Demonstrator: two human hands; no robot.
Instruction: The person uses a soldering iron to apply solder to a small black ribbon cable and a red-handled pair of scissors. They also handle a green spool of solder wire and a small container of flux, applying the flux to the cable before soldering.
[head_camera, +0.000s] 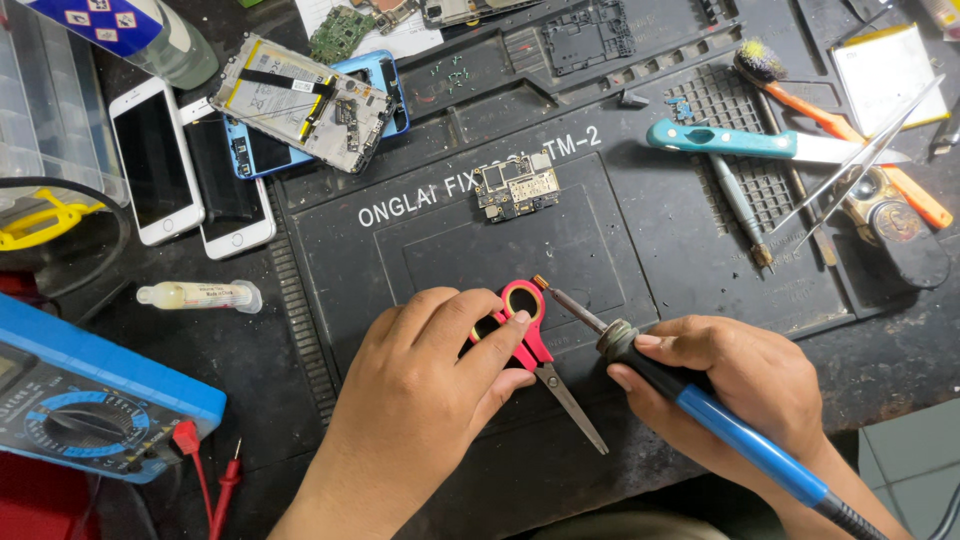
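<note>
Two bare hands work low on a dark repair mat that covers the counter. The left hand is curled over a pair of red-handled scissors, fingers pressing on the handle loops, so it grips the scissors and pins them flat to the mat; the blades point down and to the right, toward the near edge. The right hand is clenched around a blue-handled soldering iron, held like a pen, its metal tip reaching up and left to touch, or sit just beside, the upper red loop of the scissors. Above the hands, near the mat's middle, lies a small bare circuit board. To the upper left sit two white phones, screens up, next to an opened phone showing its insides over a blue case. A small glue tube lies left of the mat, and a blue multimeter with red probes fills the lower left corner. At the upper right rest a teal-handled knife, metal tweezers and an orange-handled brush
</note>
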